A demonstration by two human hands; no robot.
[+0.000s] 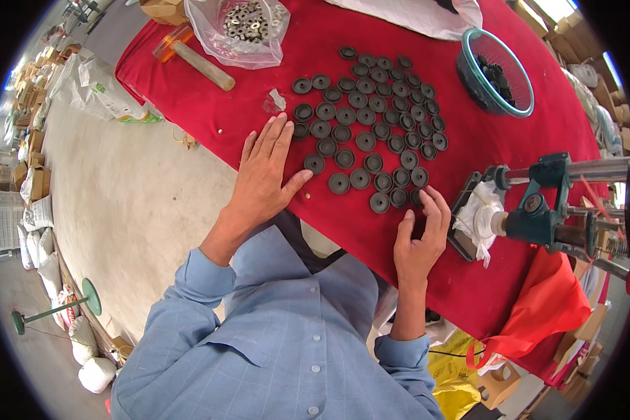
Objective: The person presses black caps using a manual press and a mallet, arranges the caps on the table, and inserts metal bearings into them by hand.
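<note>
Several round black discs with raised rims, perhaps rubber caps, lie spread in a single layer on the red tablecloth. My left hand rests flat at the left border of the discs, fingers stretched and thumb apart, holding nothing. At the near right border is my right hand, its fingers bent and the thumb away from them. Its fingertips reach a black disc, partly covered; whether they touch it I cannot tell.
A hand press with white wrapping stands on the right. Behind the discs sit a teal basket of black parts and a clear bag of metal pieces. A wooden-handled hammer lies far left. Red cloth hangs near right.
</note>
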